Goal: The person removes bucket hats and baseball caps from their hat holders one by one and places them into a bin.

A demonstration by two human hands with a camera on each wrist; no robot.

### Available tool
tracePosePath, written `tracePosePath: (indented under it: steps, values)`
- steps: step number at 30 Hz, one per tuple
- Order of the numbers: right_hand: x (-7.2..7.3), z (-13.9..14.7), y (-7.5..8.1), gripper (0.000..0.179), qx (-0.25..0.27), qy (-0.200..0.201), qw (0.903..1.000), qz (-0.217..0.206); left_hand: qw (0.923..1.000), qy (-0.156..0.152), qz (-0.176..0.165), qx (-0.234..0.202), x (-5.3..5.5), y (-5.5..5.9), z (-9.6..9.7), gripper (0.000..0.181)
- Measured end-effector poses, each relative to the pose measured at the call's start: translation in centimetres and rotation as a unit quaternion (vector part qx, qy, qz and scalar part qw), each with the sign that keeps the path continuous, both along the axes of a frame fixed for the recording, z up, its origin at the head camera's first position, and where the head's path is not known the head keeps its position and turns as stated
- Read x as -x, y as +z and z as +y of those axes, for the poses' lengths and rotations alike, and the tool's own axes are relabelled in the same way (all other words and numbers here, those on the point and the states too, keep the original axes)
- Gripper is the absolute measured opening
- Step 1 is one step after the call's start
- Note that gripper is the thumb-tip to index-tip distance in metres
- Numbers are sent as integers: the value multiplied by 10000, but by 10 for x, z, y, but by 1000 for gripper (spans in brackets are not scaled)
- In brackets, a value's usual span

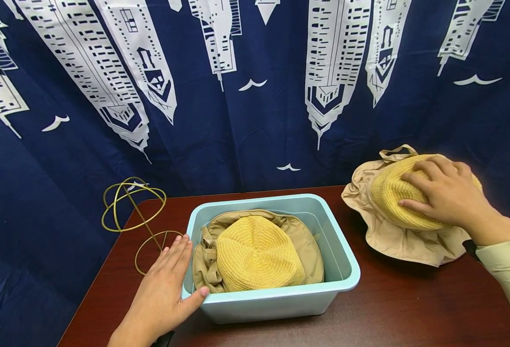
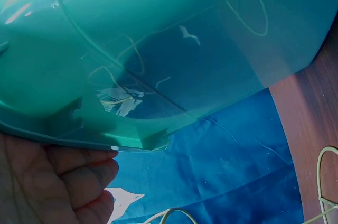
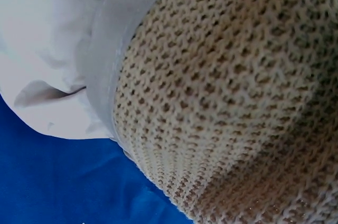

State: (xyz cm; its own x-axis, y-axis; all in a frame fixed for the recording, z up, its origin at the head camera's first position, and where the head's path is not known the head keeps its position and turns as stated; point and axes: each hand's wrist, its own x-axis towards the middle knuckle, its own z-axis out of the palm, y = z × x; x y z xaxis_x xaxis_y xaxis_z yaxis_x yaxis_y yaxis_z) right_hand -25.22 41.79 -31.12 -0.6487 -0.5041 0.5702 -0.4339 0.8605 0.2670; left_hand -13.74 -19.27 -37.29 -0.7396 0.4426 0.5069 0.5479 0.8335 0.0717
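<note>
My right hand (image 1: 452, 195) holds a sun hat by its yellow knitted crown (image 1: 395, 193), fingers spread over the top. The hat's wide beige fabric brim (image 1: 402, 246) droops in folds at the table's right side, with a strap loop at the back. In the right wrist view the knit (image 3: 211, 92) fills most of the picture. My left hand (image 1: 161, 286) rests at the left front corner of a light blue plastic bin (image 1: 276, 294), fingers straight along the rim and thumb on the front edge. Inside the bin lies another such hat (image 1: 257, 253), crown up, its beige brim bunched around it.
A gold wire stand (image 1: 144, 221) with looped rings is left of the bin, behind my left hand. The dark red-brown table (image 1: 394, 308) ends at the back against a navy curtain (image 1: 263, 130) printed with white buildings and birds.
</note>
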Motion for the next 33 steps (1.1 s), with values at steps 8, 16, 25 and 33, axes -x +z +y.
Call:
tracePosePath:
  steps: [8, 16, 25, 33]
  values:
    - [3, -2, -1, 58, 86, 127, 9999, 36, 10000, 17, -32, 32, 0, 1, 0, 86]
    - [4, -7, 1, 50, 143, 40, 9999, 1, 10000, -21, 38, -1, 0, 0, 0, 86]
    - [2, -14, 6, 43, 390, -225, 9987, -224, 10000, 25, 11, -3, 0, 0, 0, 87]
    - [-3, -18, 16, 37, 535, -290, 9976, -328, 10000, 44, 2, -27, 0, 0, 0, 86]
